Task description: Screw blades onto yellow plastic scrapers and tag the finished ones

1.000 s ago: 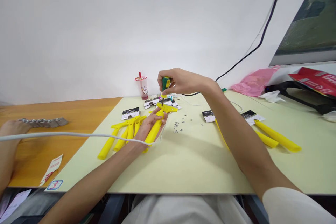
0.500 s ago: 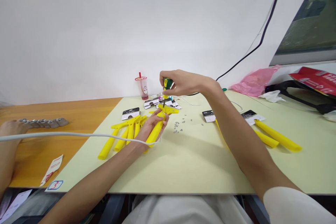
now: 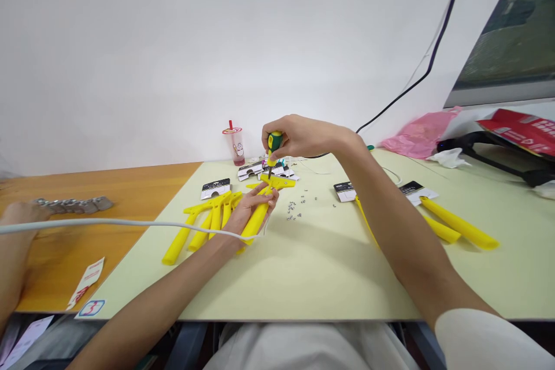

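Note:
My left hand (image 3: 251,211) is closed around a yellow plastic handle (image 3: 257,218) with a wide, flat head. Its head points away from me. From above, my right hand (image 3: 292,136) grips a green and yellow screwdriver (image 3: 274,141), held almost upright. The screwdriver's shaft meets the head of the yellow handle; the very tip is too small to make out. Several more yellow handles (image 3: 177,243) lie side by side left of my left hand. Small metal screws or nuts (image 3: 291,208) are scattered on the table to the right.
A white cable (image 3: 130,221) crosses in front of my left forearm. Behind the hands stand a lidded cup (image 3: 237,147) and black-and-white cards (image 3: 249,171). More yellow handles (image 3: 459,222) lie right of my right arm. Another person's hand (image 3: 23,213) is beside metal parts (image 3: 73,205) at far left.
The screwdriver's handle has turned and tilted slightly in my right hand, whose fingers have shifted a little. The yellow handle stays nearly in place in my left hand.

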Demonstrator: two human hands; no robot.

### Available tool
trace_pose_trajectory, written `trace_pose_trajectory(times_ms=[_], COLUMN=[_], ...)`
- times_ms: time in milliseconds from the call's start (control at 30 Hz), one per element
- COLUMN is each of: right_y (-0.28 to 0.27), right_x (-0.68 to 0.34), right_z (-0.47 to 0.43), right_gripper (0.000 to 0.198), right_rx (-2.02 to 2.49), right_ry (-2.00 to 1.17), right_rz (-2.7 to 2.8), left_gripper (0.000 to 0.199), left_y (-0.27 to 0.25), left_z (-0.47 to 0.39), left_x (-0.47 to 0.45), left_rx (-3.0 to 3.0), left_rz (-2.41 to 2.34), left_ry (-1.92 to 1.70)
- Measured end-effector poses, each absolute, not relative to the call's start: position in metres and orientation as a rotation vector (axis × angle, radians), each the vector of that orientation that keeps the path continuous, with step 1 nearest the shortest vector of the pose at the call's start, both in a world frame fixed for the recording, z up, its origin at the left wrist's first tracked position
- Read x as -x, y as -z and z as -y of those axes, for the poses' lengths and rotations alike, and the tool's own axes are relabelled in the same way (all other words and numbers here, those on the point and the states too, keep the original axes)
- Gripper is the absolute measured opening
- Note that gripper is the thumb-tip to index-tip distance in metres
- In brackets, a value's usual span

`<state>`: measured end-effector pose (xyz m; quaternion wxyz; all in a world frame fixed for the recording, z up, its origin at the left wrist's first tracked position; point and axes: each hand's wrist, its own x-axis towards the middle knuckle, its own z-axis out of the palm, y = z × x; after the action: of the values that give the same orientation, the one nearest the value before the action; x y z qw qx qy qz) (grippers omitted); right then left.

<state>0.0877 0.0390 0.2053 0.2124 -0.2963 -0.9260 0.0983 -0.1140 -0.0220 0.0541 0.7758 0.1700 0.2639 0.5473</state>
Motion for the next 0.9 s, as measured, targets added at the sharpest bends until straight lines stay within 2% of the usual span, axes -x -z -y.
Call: trace_pose_trajectory(times_ms=[567,900], right_y=[-0.208,-0.215], right_x=[-0.082,-0.094], right_z=[-0.03,-0.028], right_gripper=[0.033,0.022], right_rx=[0.844,0.851], right_ry=[-0.143,-0.258], right_rz=[2.55,2.439], left_gripper=[0.077,0.081], left_y=[-0.056,-0.05], left_z=[0.029,0.018], left_x=[0.111,0.117], left_rx=[-0.412,-0.43], left_rz=[-0.618,-0.571], left_ry=[-1.182,-1.248])
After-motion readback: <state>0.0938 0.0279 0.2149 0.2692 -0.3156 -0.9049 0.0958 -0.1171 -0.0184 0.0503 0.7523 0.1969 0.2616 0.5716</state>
